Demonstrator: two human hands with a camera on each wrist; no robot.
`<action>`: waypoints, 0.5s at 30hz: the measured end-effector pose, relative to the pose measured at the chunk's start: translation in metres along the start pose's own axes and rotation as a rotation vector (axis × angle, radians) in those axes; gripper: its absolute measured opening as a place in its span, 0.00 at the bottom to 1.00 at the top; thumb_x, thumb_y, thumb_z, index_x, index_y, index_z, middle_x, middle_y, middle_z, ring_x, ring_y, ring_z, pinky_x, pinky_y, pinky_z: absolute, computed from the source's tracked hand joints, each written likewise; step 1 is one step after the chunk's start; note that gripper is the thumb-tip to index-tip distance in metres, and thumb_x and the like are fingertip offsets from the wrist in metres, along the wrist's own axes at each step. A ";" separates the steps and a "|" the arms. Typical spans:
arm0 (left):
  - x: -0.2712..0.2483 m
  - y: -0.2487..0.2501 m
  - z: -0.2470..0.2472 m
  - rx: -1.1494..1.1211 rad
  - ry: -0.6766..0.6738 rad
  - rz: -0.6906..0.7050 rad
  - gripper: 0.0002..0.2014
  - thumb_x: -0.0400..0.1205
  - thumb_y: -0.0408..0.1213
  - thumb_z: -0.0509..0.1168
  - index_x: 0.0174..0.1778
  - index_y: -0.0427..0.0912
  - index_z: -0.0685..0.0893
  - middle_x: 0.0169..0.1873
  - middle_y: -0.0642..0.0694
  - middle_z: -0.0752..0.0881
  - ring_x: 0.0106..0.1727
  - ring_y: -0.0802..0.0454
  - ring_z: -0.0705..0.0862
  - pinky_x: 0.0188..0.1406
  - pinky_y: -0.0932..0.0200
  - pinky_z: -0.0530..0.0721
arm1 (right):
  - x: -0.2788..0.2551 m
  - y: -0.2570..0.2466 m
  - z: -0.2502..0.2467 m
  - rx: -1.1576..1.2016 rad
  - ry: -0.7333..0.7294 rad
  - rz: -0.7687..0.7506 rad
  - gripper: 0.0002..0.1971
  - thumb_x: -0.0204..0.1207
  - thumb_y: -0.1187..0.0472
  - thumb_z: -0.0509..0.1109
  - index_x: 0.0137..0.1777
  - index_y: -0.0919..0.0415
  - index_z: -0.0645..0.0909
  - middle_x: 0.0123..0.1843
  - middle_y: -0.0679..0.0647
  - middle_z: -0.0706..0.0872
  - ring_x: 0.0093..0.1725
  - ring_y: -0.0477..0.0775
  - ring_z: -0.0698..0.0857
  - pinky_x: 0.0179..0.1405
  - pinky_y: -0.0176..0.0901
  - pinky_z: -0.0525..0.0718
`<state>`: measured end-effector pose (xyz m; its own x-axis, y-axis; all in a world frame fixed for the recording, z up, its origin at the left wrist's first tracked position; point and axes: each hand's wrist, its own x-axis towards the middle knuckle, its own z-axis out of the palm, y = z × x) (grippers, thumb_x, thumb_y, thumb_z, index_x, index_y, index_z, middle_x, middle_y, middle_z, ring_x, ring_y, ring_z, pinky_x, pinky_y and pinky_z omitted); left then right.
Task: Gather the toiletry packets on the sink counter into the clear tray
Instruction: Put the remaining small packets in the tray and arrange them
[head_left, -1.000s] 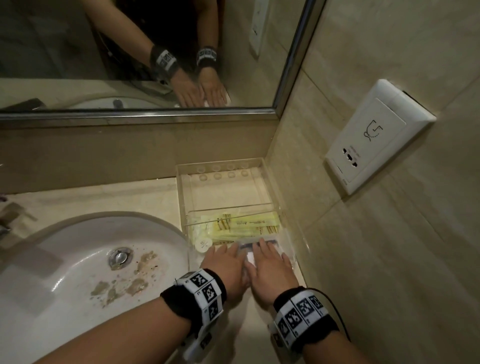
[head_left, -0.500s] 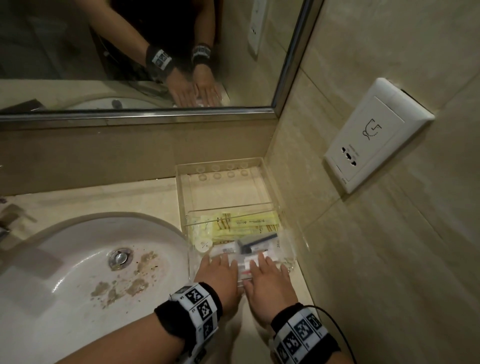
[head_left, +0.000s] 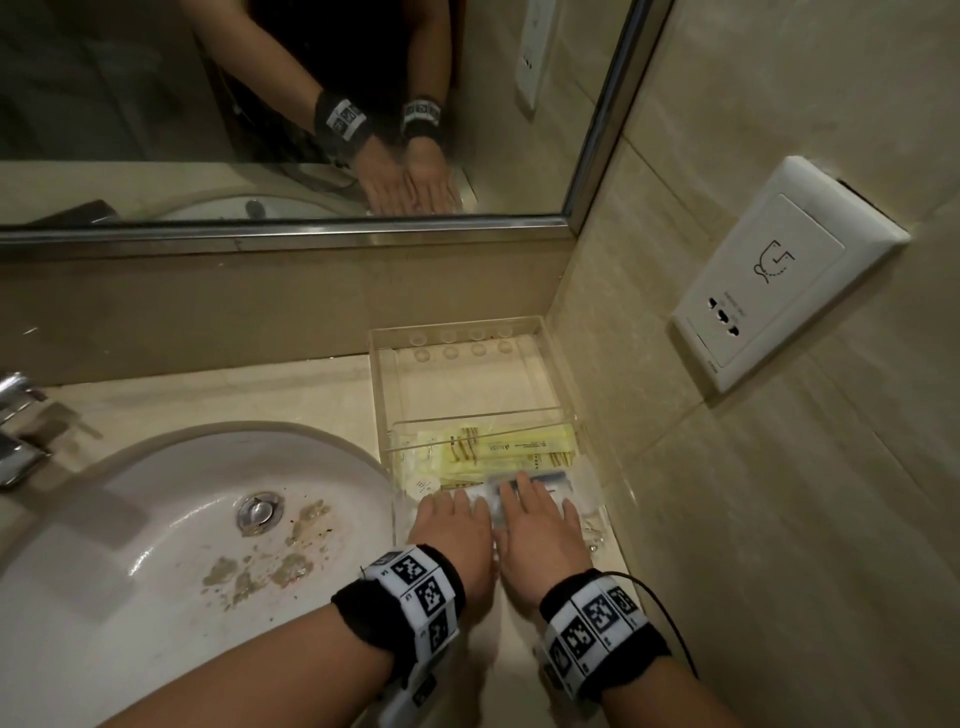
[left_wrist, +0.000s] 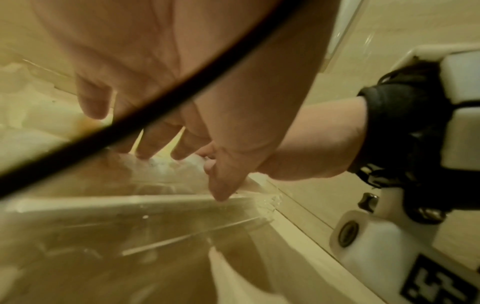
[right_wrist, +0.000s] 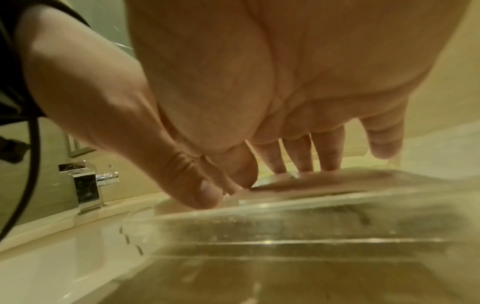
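A clear tray (head_left: 457, 332) stands in the counter's corner against the wall. Yellow packets (head_left: 511, 447) lie in its near half, with a small round white item (head_left: 423, 486) to their left. My left hand (head_left: 452, 512) and right hand (head_left: 537, 501) lie flat side by side at the tray's near end. Their straight fingers press on whitish clear packets (head_left: 485, 494), one with a dark stripe (head_left: 550, 475). In the left wrist view the fingertips (left_wrist: 153, 152) touch crinkled plastic behind the tray wall (left_wrist: 116, 202). In the right wrist view the fingers (right_wrist: 298, 162) rest on a packet.
A white sink basin (head_left: 171, 545) with dirt flecks and a drain (head_left: 260, 512) lies left of the tray. The chrome faucet (head_left: 15, 415) sits at far left. A wall socket (head_left: 779, 270) is on the right wall, and a mirror (head_left: 285, 104) hangs behind.
Both hands drew back toward me half a second ago, baring the dark-striped packet, then slid forward again. The right fingers now partly cover that packet.
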<state>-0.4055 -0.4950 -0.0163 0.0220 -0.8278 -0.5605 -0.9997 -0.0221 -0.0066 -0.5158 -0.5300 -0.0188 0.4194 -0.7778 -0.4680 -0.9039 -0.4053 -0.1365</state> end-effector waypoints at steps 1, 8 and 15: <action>0.000 0.000 0.000 0.002 0.004 0.003 0.38 0.81 0.53 0.58 0.83 0.38 0.53 0.81 0.35 0.60 0.81 0.35 0.58 0.80 0.39 0.54 | 0.000 0.001 -0.001 -0.003 -0.004 -0.005 0.32 0.84 0.54 0.53 0.85 0.53 0.44 0.87 0.54 0.42 0.86 0.54 0.46 0.83 0.61 0.46; 0.008 -0.018 -0.018 -0.111 0.088 -0.077 0.38 0.83 0.43 0.55 0.85 0.37 0.43 0.85 0.39 0.42 0.85 0.40 0.41 0.82 0.38 0.44 | 0.027 -0.004 -0.021 0.000 0.024 -0.069 0.29 0.86 0.50 0.47 0.85 0.53 0.45 0.87 0.51 0.41 0.86 0.54 0.44 0.83 0.65 0.46; 0.017 -0.025 -0.015 -0.136 0.012 -0.045 0.39 0.82 0.45 0.58 0.85 0.41 0.44 0.86 0.41 0.43 0.86 0.43 0.43 0.82 0.37 0.43 | 0.032 -0.005 -0.013 -0.051 -0.021 -0.052 0.29 0.86 0.49 0.47 0.85 0.56 0.47 0.87 0.50 0.40 0.86 0.53 0.47 0.82 0.67 0.45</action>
<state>-0.3804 -0.5169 -0.0130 0.0676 -0.8312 -0.5519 -0.9876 -0.1344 0.0815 -0.4971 -0.5595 -0.0214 0.4637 -0.7447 -0.4800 -0.8750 -0.4698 -0.1165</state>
